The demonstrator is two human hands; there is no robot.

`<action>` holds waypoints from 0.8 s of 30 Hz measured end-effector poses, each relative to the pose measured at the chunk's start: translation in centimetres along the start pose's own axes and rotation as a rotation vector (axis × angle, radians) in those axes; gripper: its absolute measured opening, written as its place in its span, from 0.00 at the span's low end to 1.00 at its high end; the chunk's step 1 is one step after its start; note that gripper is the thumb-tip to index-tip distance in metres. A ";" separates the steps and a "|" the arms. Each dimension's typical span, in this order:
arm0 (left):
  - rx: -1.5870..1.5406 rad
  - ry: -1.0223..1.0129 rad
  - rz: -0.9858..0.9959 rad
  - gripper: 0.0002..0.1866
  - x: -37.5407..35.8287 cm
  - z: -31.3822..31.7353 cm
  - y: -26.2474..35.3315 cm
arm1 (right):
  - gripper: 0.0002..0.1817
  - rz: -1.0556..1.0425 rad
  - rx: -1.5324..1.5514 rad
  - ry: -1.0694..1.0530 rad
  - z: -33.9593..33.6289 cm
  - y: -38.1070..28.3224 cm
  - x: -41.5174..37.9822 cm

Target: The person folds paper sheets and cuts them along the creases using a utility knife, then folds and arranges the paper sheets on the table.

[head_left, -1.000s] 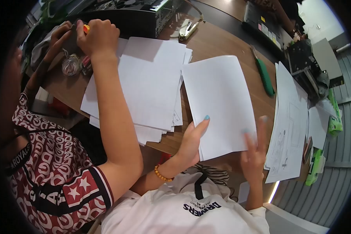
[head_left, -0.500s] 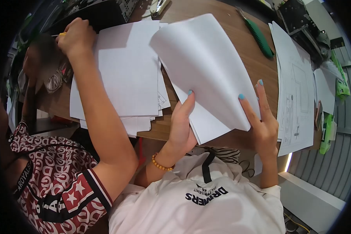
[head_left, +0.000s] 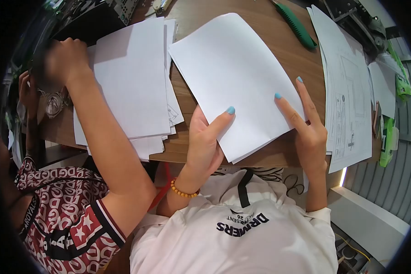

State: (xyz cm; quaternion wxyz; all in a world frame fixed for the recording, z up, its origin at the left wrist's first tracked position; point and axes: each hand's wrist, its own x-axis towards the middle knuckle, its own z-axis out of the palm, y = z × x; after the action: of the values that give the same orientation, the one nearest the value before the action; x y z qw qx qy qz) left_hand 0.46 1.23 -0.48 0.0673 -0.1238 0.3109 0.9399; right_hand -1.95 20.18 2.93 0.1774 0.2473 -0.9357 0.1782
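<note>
A small stack of white paper sheets [head_left: 242, 68], blank on top, is tilted over the near edge of the table. My left hand [head_left: 205, 141] is closed on its lower left side, with the thumb lying on top and the other fingers hidden underneath. At the right edge, my right hand [head_left: 311, 137] has its index and another finger stretched out and spread. The index fingertip touches the top sheet, while the other finger points past the paper's edge. My right thumb is hidden.
A pile of paper [head_left: 132, 82] lies left on the wooden table [head_left: 192, 27]; printed drawings [head_left: 347, 105] lie right. A green-handled tool [head_left: 296, 27] is at the back. Another person's arm [head_left: 109, 114] reaches across the left side, near a coiled cable [head_left: 55, 104].
The top sheet, curled up before, now lies flatter on the stack. My left thumb has moved further over the paper. The other person's hand has shifted left and down.
</note>
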 end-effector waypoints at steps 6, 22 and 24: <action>0.057 0.007 0.024 0.21 0.0 0.1 0.1 | 0.27 0.091 0.243 -0.054 -0.1 0.9 -0.5; 0.066 0.026 0.041 0.21 -0.4 -0.1 0.1 | 0.30 0.585 1.488 -0.089 -1.3 1.3 -0.5; 0.050 -0.044 0.058 0.21 -0.5 -0.3 0.1 | 0.28 0.661 1.411 -0.172 -1.1 1.9 -0.5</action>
State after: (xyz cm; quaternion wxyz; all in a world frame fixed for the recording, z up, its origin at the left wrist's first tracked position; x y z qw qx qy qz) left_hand 0.96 0.93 -0.46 0.0497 -0.0925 0.3361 0.9359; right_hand -2.29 22.42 3.24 -0.1573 0.0232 -0.6367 0.7545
